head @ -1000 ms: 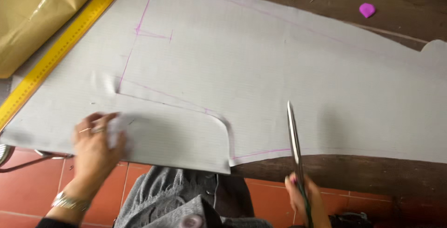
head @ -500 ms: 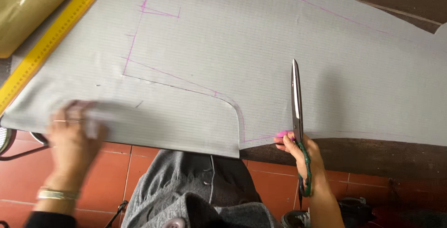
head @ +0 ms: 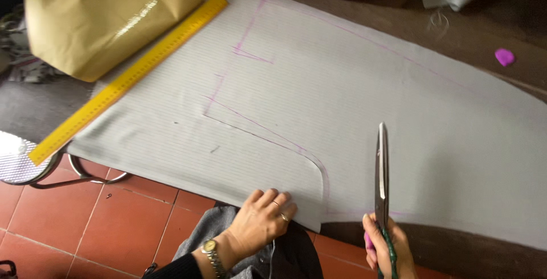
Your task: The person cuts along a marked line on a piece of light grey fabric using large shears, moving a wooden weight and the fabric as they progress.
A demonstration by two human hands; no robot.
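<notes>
Grey striped fabric (head: pixel 364 119) lies flat across the dark brown bench (head: pixel 501 17), marked with pink chalk lines and a darker curved line. Its near edge hangs at the bench edge, above the red tiled floor (head: pixel 85 222).

My left hand (head: pixel 259 222) rests palm down on the fabric's near edge, fingers spread flat, just left of the rounded corner of the cut piece. Its grip is open; it presses and clasps nothing. A wristwatch (head: pixel 209 249) sits on that wrist.

My right hand (head: pixel 384 245) is closed around the green handles of the scissors (head: pixel 382 182). The blades are shut or nearly so and point away from me, lying over the fabric to the right of the rounded corner. The tip is well short of the far chalk line.

A yellow ruler (head: pixel 131 76) lies slantwise along the fabric's left edge. Beyond it sits a tan paper bag (head: pixel 97 17), touching the ruler's far side. A small pink chalk piece (head: pixel 504 56) lies on the bench at the far right, apart from the fabric. A metal stool (head: pixel 23 162) stands at the left.
</notes>
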